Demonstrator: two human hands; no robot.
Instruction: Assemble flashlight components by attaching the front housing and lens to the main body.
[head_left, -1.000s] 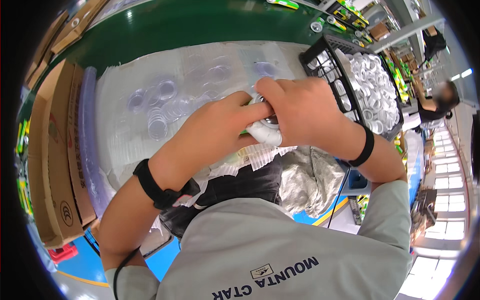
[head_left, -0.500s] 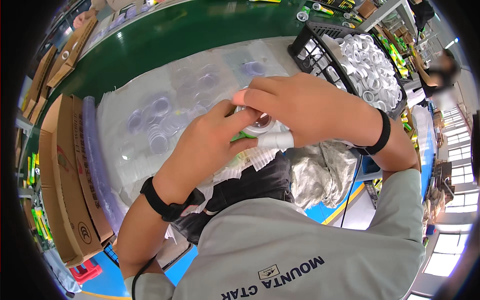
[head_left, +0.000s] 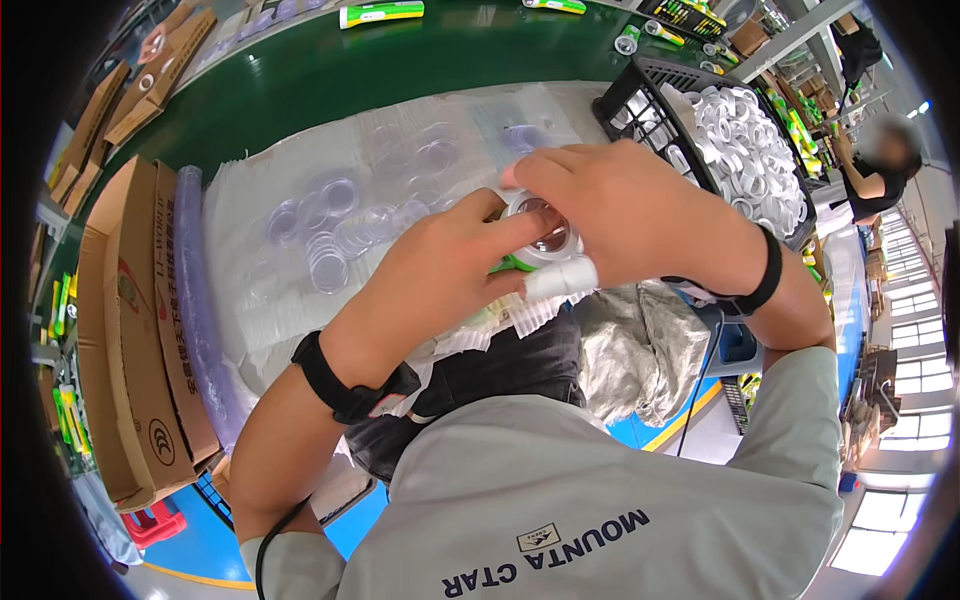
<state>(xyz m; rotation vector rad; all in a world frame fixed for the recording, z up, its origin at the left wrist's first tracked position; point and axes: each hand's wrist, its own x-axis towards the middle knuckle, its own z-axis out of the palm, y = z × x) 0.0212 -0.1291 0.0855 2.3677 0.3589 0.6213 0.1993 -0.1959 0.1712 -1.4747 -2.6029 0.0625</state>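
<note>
Between my two hands is a green flashlight with its white-rimmed round head turned up. My left hand pinches it from the left, with a finger reaching across the head's round opening. My right hand curls round the far and right sides, and white tape wraps one of its digits beside the rim. Most of the flashlight's body is hidden by my hands. Clear round plastic lenses lie in overlapping rows on the plastic-covered work surface, left of and beyond my hands.
A black crate heaped with white rings stands at the far right. Beyond the work surface runs a green conveyor belt bearing a green-yellow flashlight. Cardboard boxes and a rolled plastic sheet line the left.
My left finger has moved further over the flashlight's head, and more of its white rim shows. On the conveyor belt a green-yellow flashlight has come fully into view.
</note>
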